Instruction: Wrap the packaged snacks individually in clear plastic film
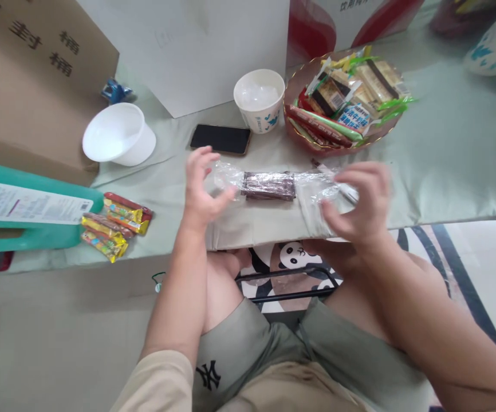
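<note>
A bundle of dark brown sticks (269, 186) wrapped in clear plastic film lies across the table near its front edge. The film (226, 176) spreads out crumpled beyond both ends of the bundle. My left hand (201, 191) is at the left end of the film, thumb and fingers apart in a curve. At the right end hovers my right hand (362, 200), slightly blurred, its fingers bent and parted from the thumb. Neither hand visibly grips the film. Behind the right hand, a thin white-and-dark item (346, 189) is partly hidden.
Behind the bundle are a black phone (221, 139), a patterned paper cup (259, 100) and a bowl of wrapped snacks (346, 146). To the left stand a white bowl (119, 134), a cardboard box (33, 103), a green container (37, 226) and several small snack packets (114, 223).
</note>
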